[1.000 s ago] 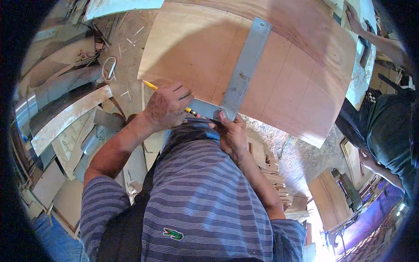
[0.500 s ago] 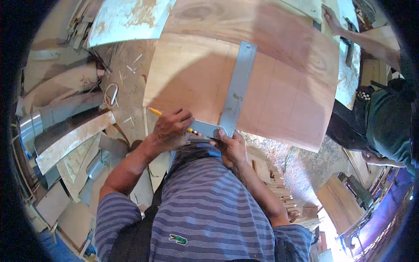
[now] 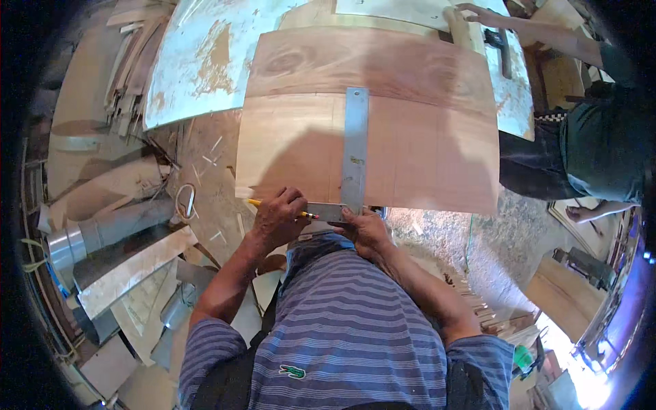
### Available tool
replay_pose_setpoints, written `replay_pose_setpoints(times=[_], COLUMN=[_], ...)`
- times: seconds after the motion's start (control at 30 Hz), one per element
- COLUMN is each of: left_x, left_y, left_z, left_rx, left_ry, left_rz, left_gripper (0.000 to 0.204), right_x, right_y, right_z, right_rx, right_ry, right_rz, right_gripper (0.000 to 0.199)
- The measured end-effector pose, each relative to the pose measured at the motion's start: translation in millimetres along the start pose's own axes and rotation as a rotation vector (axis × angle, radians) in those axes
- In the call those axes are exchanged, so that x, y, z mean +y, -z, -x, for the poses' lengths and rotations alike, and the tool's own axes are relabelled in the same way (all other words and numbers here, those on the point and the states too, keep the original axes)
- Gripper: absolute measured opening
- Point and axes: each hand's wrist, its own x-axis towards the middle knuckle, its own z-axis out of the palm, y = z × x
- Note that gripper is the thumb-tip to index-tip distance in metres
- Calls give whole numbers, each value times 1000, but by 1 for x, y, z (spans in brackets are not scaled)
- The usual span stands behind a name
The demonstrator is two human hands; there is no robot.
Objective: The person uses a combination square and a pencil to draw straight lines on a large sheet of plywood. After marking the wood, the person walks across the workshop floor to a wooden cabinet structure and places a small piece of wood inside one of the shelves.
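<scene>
A wide wooden panel point(image 3: 424, 157) lies in front of me, with faint pencil lines across its face. On it rests a metal carpenter's square point(image 3: 354, 150), its long blade pointing away from me and its short arm along the near edge. My right hand point(image 3: 369, 231) grips the square at its corner, thumb on top. My left hand point(image 3: 277, 217) is closed around a yellow pencil point(image 3: 254, 202), just left of the square's short arm. The pencil's eraser end pokes out toward the square; its middle is hidden by my fingers.
Beyond the panel stands a worktable point(image 3: 198, 68) with a worn pale top. At the right, a co-worker's hand point(image 3: 478, 14) rests on a wood piece. Wood strips point(image 3: 133, 75) and a grey pipe point(image 3: 102, 232) lie at left; a wooden board point(image 3: 564, 294) is at lower right.
The whole view has shifted and levelled, showing more of the worktable. My left hand sits slightly nearer the square, with less of the pencil showing. My right hand keeps its grip.
</scene>
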Motion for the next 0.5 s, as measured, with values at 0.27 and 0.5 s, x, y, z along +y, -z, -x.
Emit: replay_pose_setpoints(times=[0.27,0.5], left_x=[20,36], left_y=[26,50], left_z=[8,35], left_rx=[253,419], left_ry=[123,161], left_rz=[115,159], left_gripper=[53,77], right_x=[-13,-45], right_y=[-12,-48], right_z=[19,46], right_rx=[-46,-28], right_ry=[51,460], right_rz=[-44,516], right_gripper=[25,18])
